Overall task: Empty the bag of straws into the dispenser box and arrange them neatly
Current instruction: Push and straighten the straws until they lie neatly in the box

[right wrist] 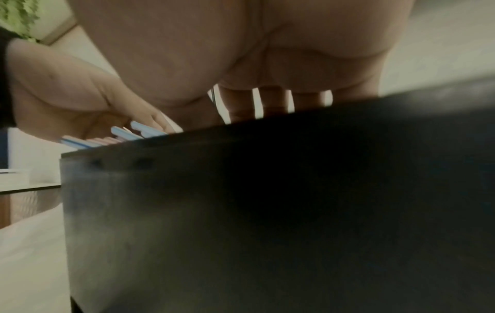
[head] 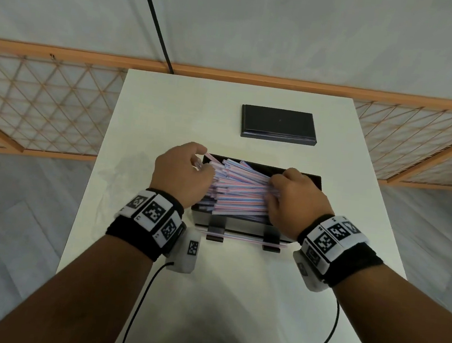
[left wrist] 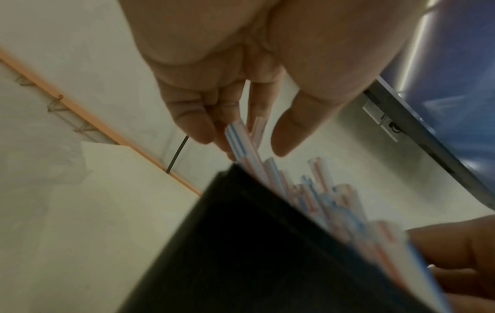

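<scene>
Judging by the criss-crossed straws [head: 238,188] heaped in the dispenser box [head: 315,181], emptying looks done, tidying isn't: left hand [head: 181,173] pinches straw ends w/ thumb, right hand [head: 292,197] curls over opp. ends.

White table standing against an orange lattice screen

Grey wall [head: 264,20] rising behind the wooden lattice screen [head: 44,100]; pale plank floor [head: 16,218] surrounding the white table [head: 170,103].

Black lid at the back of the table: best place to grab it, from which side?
Take the lid by its two long edges, coming straight down from above. It lies flat and alone on the table, so its long edges are free; they are the closer pair.
</scene>
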